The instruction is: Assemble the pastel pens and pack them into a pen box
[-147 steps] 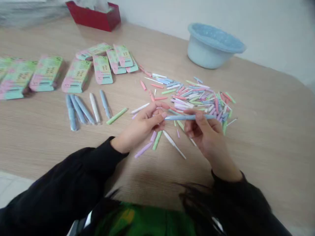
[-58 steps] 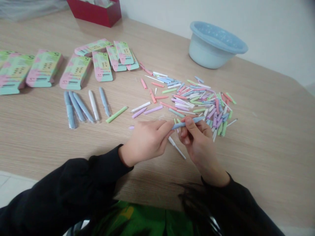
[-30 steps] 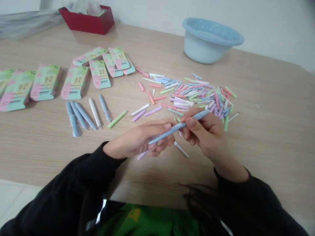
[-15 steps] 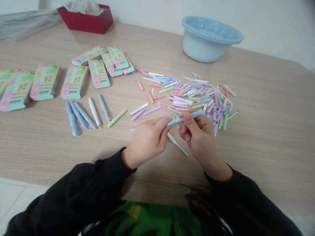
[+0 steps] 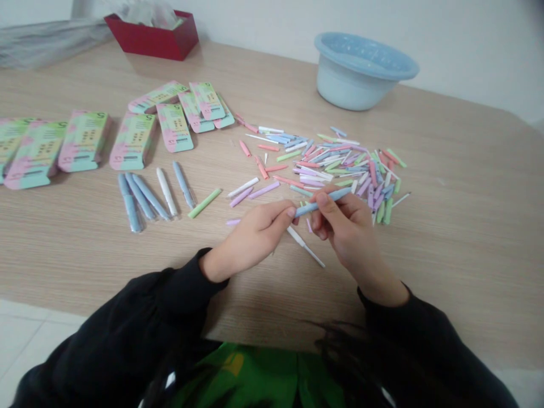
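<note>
1. Left hand [image 5: 259,229]: fingers curled, thumb pressed against the forefinger; closed around the left end of a slim pale-blue plastic pen [image 5: 306,208]. That end is hidden in the grip.
2. Right hand [image 5: 348,232]: thumb and forefinger pinched together on the same pen, further along; remaining fingers folded loosely under. The far tip pokes out beyond the pinch.
3. Pen: held between both hands above the pale wood-grain table [image 5: 459,226], slanting, its right end pointing away from the person.
4. Just below the hands: a thin white stick-like piece [image 5: 302,242] lies on the table, its upper end covered by the left hand.
5. Beyond the right hand: a loose heap of small pastel pen parts [image 5: 340,164], pink, lilac, green, blue and white.
6. To the left: a light-green tube [image 5: 204,203] on its own; then a spread row of wrapped pens [image 5: 128,204], four blue and one white, in clear film.
7. Behind that row: flat pink-and-green printed cartons [image 5: 132,141], some overlapping.
8. Far side: a round light-blue plastic basin [image 5: 361,79] and a dark-red open box [image 5: 157,38].
</note>
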A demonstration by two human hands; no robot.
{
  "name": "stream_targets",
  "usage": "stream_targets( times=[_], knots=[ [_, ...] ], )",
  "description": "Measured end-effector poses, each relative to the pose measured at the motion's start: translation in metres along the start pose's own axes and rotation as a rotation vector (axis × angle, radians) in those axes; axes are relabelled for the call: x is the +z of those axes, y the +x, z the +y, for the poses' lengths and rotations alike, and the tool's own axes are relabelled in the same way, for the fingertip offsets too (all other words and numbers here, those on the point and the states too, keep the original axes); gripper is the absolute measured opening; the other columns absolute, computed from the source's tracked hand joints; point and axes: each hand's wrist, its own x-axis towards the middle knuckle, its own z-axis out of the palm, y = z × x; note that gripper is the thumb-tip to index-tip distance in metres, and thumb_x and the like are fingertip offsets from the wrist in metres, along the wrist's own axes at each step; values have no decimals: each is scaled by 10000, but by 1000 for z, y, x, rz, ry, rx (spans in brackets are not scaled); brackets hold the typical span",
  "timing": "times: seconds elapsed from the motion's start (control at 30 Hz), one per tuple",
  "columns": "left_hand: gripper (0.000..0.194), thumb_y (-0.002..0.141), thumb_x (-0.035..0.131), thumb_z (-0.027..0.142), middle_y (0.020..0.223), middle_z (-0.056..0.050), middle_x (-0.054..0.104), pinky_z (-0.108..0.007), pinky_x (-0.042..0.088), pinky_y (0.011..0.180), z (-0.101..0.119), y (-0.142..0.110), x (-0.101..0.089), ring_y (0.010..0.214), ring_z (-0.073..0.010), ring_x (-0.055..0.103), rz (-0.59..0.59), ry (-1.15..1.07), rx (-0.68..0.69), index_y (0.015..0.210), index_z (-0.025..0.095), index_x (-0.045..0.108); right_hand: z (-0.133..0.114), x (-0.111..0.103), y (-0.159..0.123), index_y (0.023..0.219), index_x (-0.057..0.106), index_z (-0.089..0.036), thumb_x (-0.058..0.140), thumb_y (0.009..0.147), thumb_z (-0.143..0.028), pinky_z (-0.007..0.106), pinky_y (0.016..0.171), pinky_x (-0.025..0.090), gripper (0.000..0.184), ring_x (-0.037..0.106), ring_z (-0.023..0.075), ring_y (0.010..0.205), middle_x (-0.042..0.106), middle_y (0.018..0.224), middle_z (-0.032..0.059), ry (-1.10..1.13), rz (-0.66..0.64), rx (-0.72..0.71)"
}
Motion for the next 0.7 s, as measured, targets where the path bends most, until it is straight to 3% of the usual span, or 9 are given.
stream_targets(
  times=[0.2, 0.47, 0.7],
  knots=[
    [241, 1043, 444, 293, 814, 9, 542, -280, 407, 763, 4, 0, -4, 796, -156, 513, -113, -122, 80, 913, 164, 601, -14, -11, -2, 858, 701, -202, 661, 964, -324, 184, 376, 340, 166, 475, 60, 424, 575, 546, -56, -86, 6, -149],
    [236, 1063, 449, 333, 762, 27, 514, -256, 425, 699, 1, -1, -1, 707, -132, 499, -190, -120, 93, 1034, 162, 608, -20, -12, -7, 865, 683, -186, 623, 988, -270, 200, 420, 350, 160, 460, 57, 458, 528, 553, -67, -213, -77, -213],
    [235, 1047, 480, 325, 781, 21, 557, -258, 435, 689, 3, -3, 0, 699, -133, 517, -193, -141, 47, 1117, 162, 634, -21, -12, -8, 863, 667, -200, 605, 1001, -330, 221, 431, 353, 199, 455, 70, 476, 518, 574, -62, -248, -97, -191]
  ],
)
